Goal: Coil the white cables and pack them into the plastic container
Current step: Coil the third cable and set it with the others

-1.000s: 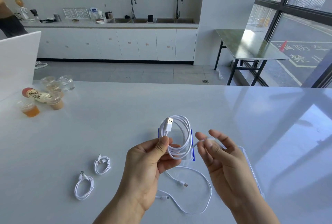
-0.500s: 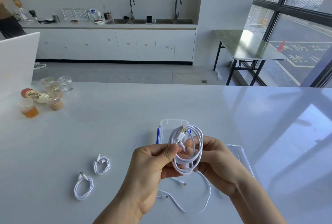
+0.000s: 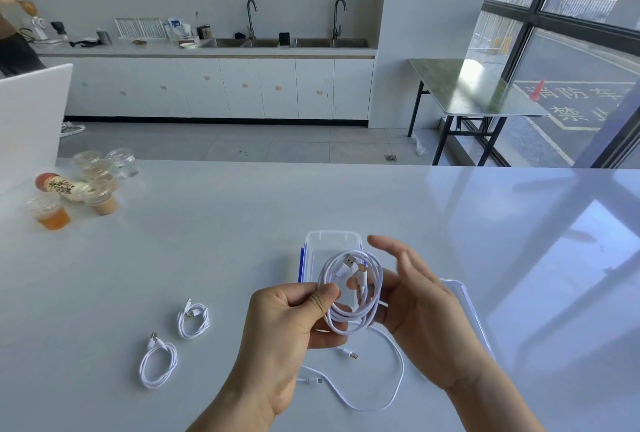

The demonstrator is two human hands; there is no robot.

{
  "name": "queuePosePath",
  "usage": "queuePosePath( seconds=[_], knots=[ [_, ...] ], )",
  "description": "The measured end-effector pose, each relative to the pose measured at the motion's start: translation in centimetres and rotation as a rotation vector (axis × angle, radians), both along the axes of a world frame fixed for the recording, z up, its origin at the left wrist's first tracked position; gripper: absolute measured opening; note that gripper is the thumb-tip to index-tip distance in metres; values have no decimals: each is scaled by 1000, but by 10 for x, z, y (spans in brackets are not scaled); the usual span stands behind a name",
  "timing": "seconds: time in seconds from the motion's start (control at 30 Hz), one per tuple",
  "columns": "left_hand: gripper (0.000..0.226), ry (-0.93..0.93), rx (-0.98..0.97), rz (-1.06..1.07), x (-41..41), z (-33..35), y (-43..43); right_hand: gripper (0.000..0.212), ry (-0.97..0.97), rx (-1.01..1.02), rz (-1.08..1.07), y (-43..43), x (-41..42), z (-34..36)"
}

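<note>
The left hand [image 3: 287, 324] pinches one side of the coiled white cable [image 3: 353, 293] between thumb and forefinger, holding it in the air just above the near end of the open plastic container [image 3: 332, 241], while the right hand [image 3: 415, 307] cups behind the coil with its fingers spread, one fingertip poking through the loops and gripping nothing firmly. Since only that single pinch gathers the loops, they could probably spring apart or slide loose if it slackens before the coil is tucked in. Beneath the coil, an uncoiled cable [image 3: 391, 386] sprawls on the white table [image 3: 207, 258] and could snag a dropping loop, whereas two small coiled cables [image 3: 194, 319] lie well to the container's left, out of harm's way.
</note>
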State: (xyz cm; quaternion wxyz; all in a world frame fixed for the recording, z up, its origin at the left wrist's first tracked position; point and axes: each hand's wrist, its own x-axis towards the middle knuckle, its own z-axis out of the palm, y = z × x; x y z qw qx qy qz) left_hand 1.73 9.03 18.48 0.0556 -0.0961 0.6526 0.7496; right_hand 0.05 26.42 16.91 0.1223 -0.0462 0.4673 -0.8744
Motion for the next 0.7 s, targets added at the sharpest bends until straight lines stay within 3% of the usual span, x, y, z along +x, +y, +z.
queuePosePath(
  seconds=[0.07, 0.17, 0.23, 0.4, 0.57, 0.7],
  knots=[
    [16, 7, -20, 3, 0, 1, 0, 52, 78, 92, -9, 1, 3, 3],
    [17, 9, -23, 13, 0, 2, 2, 26, 198, 256, -165, -3, 4, 7],
    [17, 4, -9, 20, 0, 2, 4, 19, 239, 307, -253, -6, 4, 7],
    [15, 8, 5, 49, 0, 1, 6, 18, 254, 402, -437, -11, 5, 2],
    [15, 17, 102, 88, -1, 0, 4, 9, 150, 242, -599, -14, 8, 4],
    [22, 73, 141, 95, 2, 1, 10, 8, -62, 7, -661, -13, 6, 3]
  ],
)
